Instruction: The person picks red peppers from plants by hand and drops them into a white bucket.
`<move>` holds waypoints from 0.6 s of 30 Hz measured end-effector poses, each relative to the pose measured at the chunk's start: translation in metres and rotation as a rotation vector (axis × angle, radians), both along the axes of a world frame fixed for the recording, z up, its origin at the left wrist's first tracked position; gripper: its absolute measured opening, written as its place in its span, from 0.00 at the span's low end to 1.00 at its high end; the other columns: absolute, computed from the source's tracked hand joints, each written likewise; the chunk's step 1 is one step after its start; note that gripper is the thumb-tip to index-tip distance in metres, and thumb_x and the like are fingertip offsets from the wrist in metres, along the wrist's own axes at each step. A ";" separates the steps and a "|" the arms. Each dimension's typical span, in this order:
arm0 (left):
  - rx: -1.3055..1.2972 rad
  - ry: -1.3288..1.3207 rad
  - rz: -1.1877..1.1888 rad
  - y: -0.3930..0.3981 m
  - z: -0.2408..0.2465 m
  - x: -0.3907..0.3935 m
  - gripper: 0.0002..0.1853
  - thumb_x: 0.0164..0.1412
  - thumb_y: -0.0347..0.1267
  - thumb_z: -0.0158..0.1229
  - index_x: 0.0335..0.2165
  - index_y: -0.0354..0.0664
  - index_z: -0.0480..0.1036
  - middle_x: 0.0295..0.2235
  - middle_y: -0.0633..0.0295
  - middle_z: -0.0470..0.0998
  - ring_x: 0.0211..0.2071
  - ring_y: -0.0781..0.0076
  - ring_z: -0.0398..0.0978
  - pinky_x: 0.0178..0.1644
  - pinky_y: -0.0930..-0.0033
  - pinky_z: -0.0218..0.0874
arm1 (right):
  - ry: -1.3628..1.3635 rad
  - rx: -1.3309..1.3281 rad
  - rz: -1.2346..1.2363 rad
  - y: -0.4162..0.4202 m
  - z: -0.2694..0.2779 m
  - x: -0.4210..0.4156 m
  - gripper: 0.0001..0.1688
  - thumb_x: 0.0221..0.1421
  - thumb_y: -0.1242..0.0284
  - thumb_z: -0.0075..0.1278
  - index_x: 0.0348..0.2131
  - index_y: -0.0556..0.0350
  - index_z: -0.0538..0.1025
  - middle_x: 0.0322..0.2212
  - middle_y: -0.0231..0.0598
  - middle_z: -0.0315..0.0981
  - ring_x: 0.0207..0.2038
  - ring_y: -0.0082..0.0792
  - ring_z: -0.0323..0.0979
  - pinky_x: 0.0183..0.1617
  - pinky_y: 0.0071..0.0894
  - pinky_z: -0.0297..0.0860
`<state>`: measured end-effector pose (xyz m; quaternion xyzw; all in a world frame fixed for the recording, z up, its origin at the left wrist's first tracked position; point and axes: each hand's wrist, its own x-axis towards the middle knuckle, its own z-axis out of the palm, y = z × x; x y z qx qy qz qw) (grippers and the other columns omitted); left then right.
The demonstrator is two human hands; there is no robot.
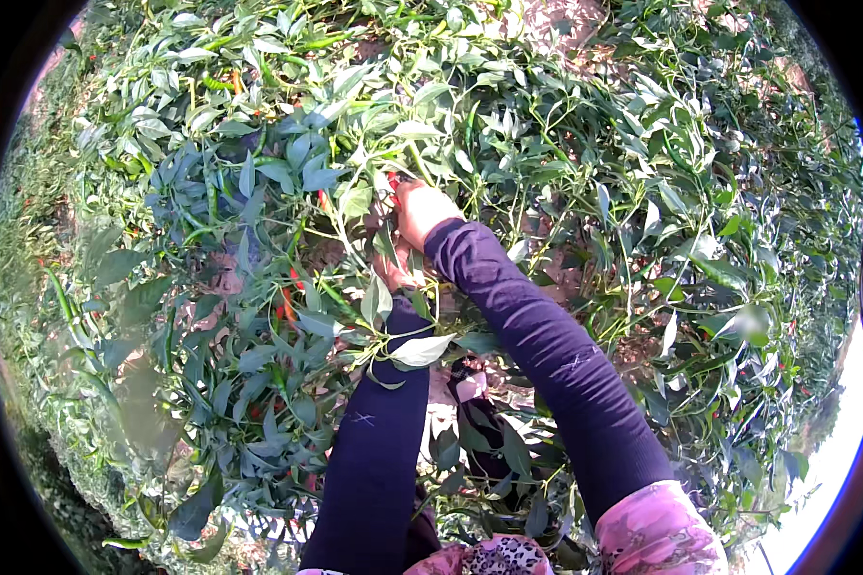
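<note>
My right hand (426,210) reaches into a chili pepper plant, its fingers curled around a red chili pepper (393,180). Just below it, partly behind leaves, is my left hand (395,267); its fingers are hidden, so whether it holds anything does not show. Dark sleeves cover both forearms. To the left of my hands hang more red peppers, one slim (295,279) and another lower down (288,305). A green chili pepper (338,299) slants beside my left wrist. A pale leaf (423,350) lies across the left sleeve.
Dense pepper foliage (618,144) surrounds my arms. Green peppers show at the right (719,273) and far left (59,293). Bare soil (557,25) appears at the top. Between my forearms is a dark shoe (471,384) among leaves.
</note>
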<state>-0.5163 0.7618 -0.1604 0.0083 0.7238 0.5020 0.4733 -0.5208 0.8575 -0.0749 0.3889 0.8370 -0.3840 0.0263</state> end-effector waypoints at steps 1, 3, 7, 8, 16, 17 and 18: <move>0.015 -0.005 -0.011 0.005 -0.002 0.000 0.08 0.46 0.27 0.47 0.30 0.38 0.67 0.23 0.61 0.72 0.25 0.72 0.69 0.27 0.71 0.59 | -0.028 0.025 -0.045 0.000 -0.007 0.005 0.08 0.40 0.74 0.42 0.24 0.62 0.69 0.26 0.53 0.67 0.33 0.49 0.67 0.36 0.38 0.64; 0.038 -0.001 -0.020 0.010 -0.002 -0.002 0.07 0.46 0.27 0.47 0.29 0.38 0.67 0.22 0.62 0.72 0.24 0.72 0.69 0.26 0.71 0.59 | -0.171 0.061 0.022 0.010 -0.016 0.014 0.09 0.40 0.73 0.43 0.24 0.61 0.70 0.25 0.52 0.68 0.32 0.49 0.67 0.36 0.39 0.64; 0.067 -0.023 -0.049 0.016 -0.002 -0.007 0.06 0.45 0.26 0.47 0.27 0.38 0.68 0.21 0.62 0.72 0.23 0.74 0.69 0.26 0.72 0.58 | -0.287 -0.057 0.096 0.034 -0.023 0.019 0.09 0.43 0.72 0.42 0.26 0.58 0.70 0.22 0.52 0.69 0.28 0.48 0.69 0.32 0.39 0.64; 0.075 -0.038 -0.058 0.016 -0.003 -0.009 0.06 0.45 0.26 0.47 0.26 0.38 0.68 0.21 0.62 0.72 0.23 0.74 0.69 0.25 0.72 0.58 | -0.269 -0.160 0.089 0.039 -0.024 0.020 0.08 0.44 0.73 0.41 0.25 0.59 0.70 0.18 0.50 0.68 0.21 0.45 0.69 0.27 0.37 0.65; -0.015 -0.491 -0.241 0.018 -0.007 -0.022 0.08 0.45 0.32 0.48 0.28 0.45 0.68 0.24 0.68 0.70 0.26 0.79 0.65 0.28 0.76 0.54 | -0.253 -0.768 -0.091 0.052 -0.008 0.025 0.03 0.42 0.77 0.42 0.23 0.58 0.66 0.11 0.34 0.65 0.12 0.22 0.65 0.12 0.22 0.62; -0.231 -0.512 -0.373 0.018 -0.015 -0.028 0.11 0.46 0.38 0.48 0.32 0.52 0.68 0.29 0.72 0.69 0.31 0.82 0.62 0.34 0.78 0.52 | -0.248 -0.769 -0.078 0.051 -0.007 0.026 0.03 0.42 0.77 0.43 0.23 0.58 0.66 0.11 0.33 0.65 0.11 0.22 0.64 0.12 0.21 0.62; -0.159 -0.522 -0.278 0.011 -0.015 -0.028 0.11 0.47 0.38 0.48 0.32 0.52 0.68 0.29 0.73 0.69 0.31 0.83 0.62 0.34 0.78 0.52 | -0.245 -0.785 -0.053 0.051 -0.004 0.027 0.03 0.42 0.76 0.44 0.22 0.58 0.66 0.11 0.33 0.65 0.11 0.21 0.64 0.12 0.21 0.62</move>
